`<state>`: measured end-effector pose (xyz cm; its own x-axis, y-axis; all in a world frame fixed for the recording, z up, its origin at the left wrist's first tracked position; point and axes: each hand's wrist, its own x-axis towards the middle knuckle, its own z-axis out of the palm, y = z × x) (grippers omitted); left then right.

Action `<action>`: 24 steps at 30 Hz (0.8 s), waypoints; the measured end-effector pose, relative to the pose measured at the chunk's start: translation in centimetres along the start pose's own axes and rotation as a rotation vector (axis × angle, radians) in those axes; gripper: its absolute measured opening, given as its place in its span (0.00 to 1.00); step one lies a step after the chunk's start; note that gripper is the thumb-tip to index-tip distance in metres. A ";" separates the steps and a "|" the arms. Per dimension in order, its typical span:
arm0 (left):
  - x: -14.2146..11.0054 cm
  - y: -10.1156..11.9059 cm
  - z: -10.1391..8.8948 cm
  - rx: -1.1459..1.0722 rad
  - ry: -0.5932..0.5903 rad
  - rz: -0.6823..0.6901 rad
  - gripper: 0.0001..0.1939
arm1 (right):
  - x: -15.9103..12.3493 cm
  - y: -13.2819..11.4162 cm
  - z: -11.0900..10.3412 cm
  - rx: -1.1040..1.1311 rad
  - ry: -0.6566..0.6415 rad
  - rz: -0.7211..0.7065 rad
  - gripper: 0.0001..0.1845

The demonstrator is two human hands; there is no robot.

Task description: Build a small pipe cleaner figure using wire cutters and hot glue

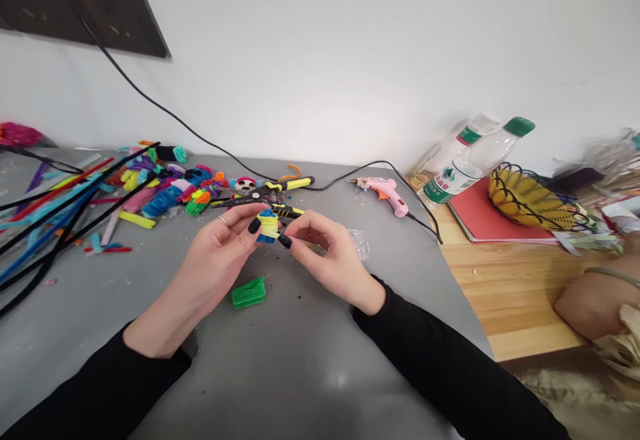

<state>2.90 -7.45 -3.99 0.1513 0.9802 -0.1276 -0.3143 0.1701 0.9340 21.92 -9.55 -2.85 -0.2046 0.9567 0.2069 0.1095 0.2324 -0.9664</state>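
Observation:
My left hand [213, 260] and my right hand [327, 250] meet above the grey table [300, 360]. Both pinch a small blue and yellow pipe-cleaner piece [268, 225] between thumb and fingertips. A ring shows on my left hand. A green folded pipe-cleaner piece [249, 292] lies on the table just below my hands. Yellow-handled pliers [270, 193] lie right behind the held piece.
Long pipe cleaners [45, 213] and small coloured pipe-cleaner figures [170, 190] cover the left of the table. A pink glue gun [387, 195] with a black cord lies to the right. Plastic bottles [465, 160], a red folder [487, 217] and a yellow basket [525, 201] sit on the wooden desk. Another person's arm [595, 300] is at far right.

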 end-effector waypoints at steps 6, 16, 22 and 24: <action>-0.1 0.2 0.0 -0.017 -0.055 0.008 0.20 | 0.1 0.2 0.0 -0.001 0.014 0.013 0.02; -0.2 0.2 0.4 0.091 -0.038 0.023 0.19 | 0.1 0.6 0.1 -0.059 0.013 0.006 0.02; -0.1 0.0 0.2 0.200 -0.027 0.054 0.26 | 0.1 0.7 0.2 -0.084 0.009 -0.001 0.03; -0.1 0.0 0.2 0.205 -0.019 0.040 0.28 | 0.1 0.8 0.2 -0.086 0.009 -0.005 0.03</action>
<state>3.09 -7.61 -3.92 0.1612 0.9833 -0.0847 -0.1238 0.1052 0.9867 21.77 -9.34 -3.60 -0.1970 0.9569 0.2132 0.1921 0.2509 -0.9488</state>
